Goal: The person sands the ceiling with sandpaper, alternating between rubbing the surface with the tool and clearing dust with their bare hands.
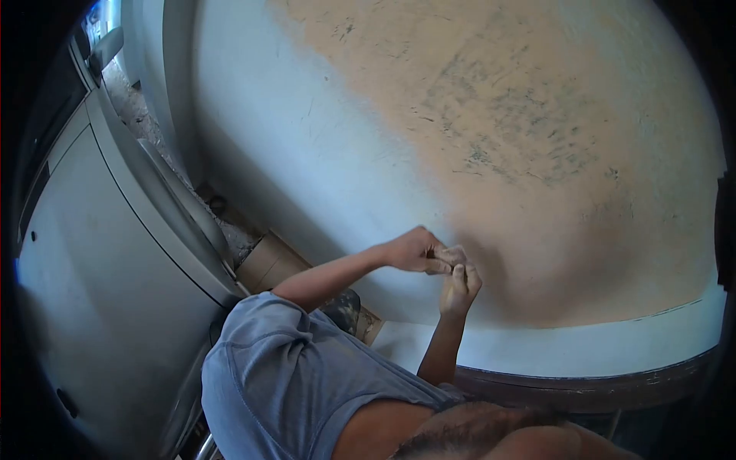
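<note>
My left hand (414,250) reaches in from the left with its fingers closed in a pinch. My right hand (461,287) comes up from below, its fingers curled and its thumb raised. Between the fingertips of both hands is a small pale greyish piece (455,256), folded or crumpled; its kind is too small to make out. The two hands meet in front of the wall (368,176). A large tan patch (506,222) with dark scuffed streaks covers much of that wall, and a shadow falls on it right of my hands.
A silver-grey car (107,284) stands close on the left, with its side mirror (106,50) at the top. A cardboard box (264,264) and a dark stained object (343,310) lie by the wall's foot. A dark brown ledge (583,389) runs along the lower right.
</note>
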Available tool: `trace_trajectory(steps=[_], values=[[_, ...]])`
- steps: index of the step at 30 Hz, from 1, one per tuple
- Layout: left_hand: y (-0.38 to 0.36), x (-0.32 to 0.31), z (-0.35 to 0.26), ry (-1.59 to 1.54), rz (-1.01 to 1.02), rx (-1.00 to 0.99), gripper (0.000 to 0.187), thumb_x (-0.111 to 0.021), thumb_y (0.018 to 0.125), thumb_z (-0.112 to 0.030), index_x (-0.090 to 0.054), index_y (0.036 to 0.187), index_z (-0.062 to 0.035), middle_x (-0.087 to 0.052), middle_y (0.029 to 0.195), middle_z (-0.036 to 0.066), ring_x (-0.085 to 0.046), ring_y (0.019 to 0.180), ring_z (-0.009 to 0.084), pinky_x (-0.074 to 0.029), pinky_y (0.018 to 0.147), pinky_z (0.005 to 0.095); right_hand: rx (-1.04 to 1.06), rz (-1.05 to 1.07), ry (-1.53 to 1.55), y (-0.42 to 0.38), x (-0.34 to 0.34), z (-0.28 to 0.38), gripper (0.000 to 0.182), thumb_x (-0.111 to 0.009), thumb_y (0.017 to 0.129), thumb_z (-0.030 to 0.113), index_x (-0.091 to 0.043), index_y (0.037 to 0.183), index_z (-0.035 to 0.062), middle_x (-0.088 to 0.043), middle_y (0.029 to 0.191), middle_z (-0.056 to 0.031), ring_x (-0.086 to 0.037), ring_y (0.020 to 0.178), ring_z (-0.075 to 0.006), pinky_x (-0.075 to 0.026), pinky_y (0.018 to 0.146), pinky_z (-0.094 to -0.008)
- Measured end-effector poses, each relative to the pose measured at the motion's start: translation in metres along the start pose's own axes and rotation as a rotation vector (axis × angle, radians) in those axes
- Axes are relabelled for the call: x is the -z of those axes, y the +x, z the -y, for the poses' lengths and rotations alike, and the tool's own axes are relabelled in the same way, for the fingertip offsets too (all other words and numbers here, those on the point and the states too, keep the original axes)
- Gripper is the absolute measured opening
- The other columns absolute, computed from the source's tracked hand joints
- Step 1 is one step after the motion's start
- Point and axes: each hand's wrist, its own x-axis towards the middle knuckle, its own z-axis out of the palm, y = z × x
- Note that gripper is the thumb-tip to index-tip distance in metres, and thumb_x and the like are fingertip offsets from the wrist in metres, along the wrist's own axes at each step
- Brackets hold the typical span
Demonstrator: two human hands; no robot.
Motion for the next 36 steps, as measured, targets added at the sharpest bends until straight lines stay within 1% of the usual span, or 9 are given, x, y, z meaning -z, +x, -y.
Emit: trace_trajectory(steps=[4, 7, 9, 11, 16, 23, 25, 31, 36], values=[[0.014, 0.024, -0.009, 0.379, -0.196, -0.207, 0.009, -0.072, 0.08, -0.01, -0.071, 0.088, -0.0064, -0.067, 0.074, 0.01, -0.062, 0.059, 0.0219, -0.052, 0.06, 0.0341, -0.077, -0.021, -0.61, 0.027, 0.008, 0.029, 0.034, -0.058, 0.093, 0.016, -0.061, 0.118, -0.0068, -0.063, 0.117, -0.0166, -0.06, 0.109, -0.0243, -0.041, 0.101, -0.04], [0.018, 0.072, -0.016, 0.903, -0.714, -0.406, 0.047, -0.062, 0.07, 0.005, -0.072, 0.11, -0.017, -0.07, 0.083, 0.009, -0.065, 0.061, 0.0231, -0.054, 0.055, 0.0321, 0.757, -0.235, -1.127, 0.08, 0.015, 0.088, 0.042, -0.058, 0.094, 0.028, -0.062, 0.121, -0.0031, -0.058, 0.131, -0.0184, -0.051, 0.125, -0.0319, -0.036, 0.107, -0.045], [0.029, 0.129, -0.032, 1.164, -1.06, -0.639, 0.049, -0.062, 0.071, 0.003, -0.068, 0.117, -0.0121, -0.071, 0.098, 0.006, -0.069, 0.08, 0.0211, -0.057, 0.066, 0.0337, 0.883, -0.522, -1.297, 0.113, 0.04, 0.115, 0.046, -0.051, 0.097, 0.034, -0.059, 0.127, 0.0006, -0.049, 0.139, -0.0223, -0.043, 0.133, -0.0369, -0.033, 0.109, -0.0482], [0.033, 0.175, -0.045, 1.373, -1.04, -0.633, 0.045, -0.059, 0.076, -0.001, -0.065, 0.121, -0.0081, -0.066, 0.121, 0.011, -0.063, 0.112, 0.0254, -0.052, 0.095, 0.0344, 1.043, -0.753, -1.513, 0.146, 0.042, 0.14, 0.046, -0.048, 0.098, 0.032, -0.056, 0.132, 0.0032, -0.046, 0.142, -0.0222, -0.039, 0.135, -0.0376, -0.032, 0.11, -0.0465], [0.049, 0.182, 0.011, 1.404, -0.976, -0.503, 0.05, -0.055, 0.081, -0.006, -0.057, 0.13, -0.0042, -0.059, 0.13, 0.015, -0.057, 0.121, 0.0296, -0.045, 0.104, 0.0389, 1.151, -0.815, -1.631, 0.196, 0.074, 0.124, 0.052, -0.036, 0.101, 0.038, -0.052, 0.135, 0.0011, -0.046, 0.141, -0.0244, -0.041, 0.133, -0.0412, -0.032, 0.108, -0.0519], [0.151, 0.268, -0.142, 1.24, -0.952, -0.49, 0.055, -0.06, 0.086, -0.016, -0.045, 0.138, -0.0044, -0.05, 0.14, 0.015, -0.047, 0.131, 0.029, -0.039, 0.109, 0.0425, 1.161, -0.864, -1.69, 0.201, 0.075, 0.123, 0.057, -0.032, 0.102, 0.041, -0.051, 0.135, -0.0016, -0.048, 0.138, -0.0249, -0.043, 0.132, -0.0421, -0.032, 0.108, -0.055], [0.169, 0.284, -0.15, 1.42, -1.008, -0.724, 0.044, -0.046, 0.097, -0.016, -0.048, 0.138, -0.004, -0.04, 0.148, 0.019, -0.031, 0.142, 0.032, -0.025, 0.117, 0.0435, 1.164, -0.853, -1.679, 0.203, 0.073, 0.123, 0.057, -0.032, 0.102, 0.041, -0.051, 0.135, -0.0016, -0.047, 0.139, -0.0247, -0.042, 0.132, -0.0422, -0.031, 0.108, -0.0551], [0.049, 0.191, 0.045, 1.234, -0.941, -0.623, 0.033, -0.055, 0.091, -0.008, -0.063, 0.122, -0.0038, -0.063, 0.125, 0.012, -0.059, 0.118, 0.0291, -0.044, 0.106, 0.0443, 1.105, -0.847, -1.671, 0.198, 0.071, 0.121, 0.054, -0.032, 0.102, 0.036, -0.047, 0.139, -0.0011, -0.042, 0.144, -0.0241, -0.039, 0.135, -0.042, -0.028, 0.11, -0.0546], [0.117, 0.229, -0.084, 1.236, -1.146, -0.651, 0.035, -0.057, 0.086, -0.008, -0.062, 0.121, -0.0075, -0.066, 0.116, 0.014, -0.063, 0.108, 0.0294, -0.051, 0.093, 0.0398, 1.101, -0.86, -1.697, 0.198, 0.074, 0.119, 0.054, -0.033, 0.102, 0.035, -0.045, 0.14, -0.0012, -0.042, 0.145, -0.024, -0.038, 0.136, -0.0424, -0.027, 0.111, -0.0538]])
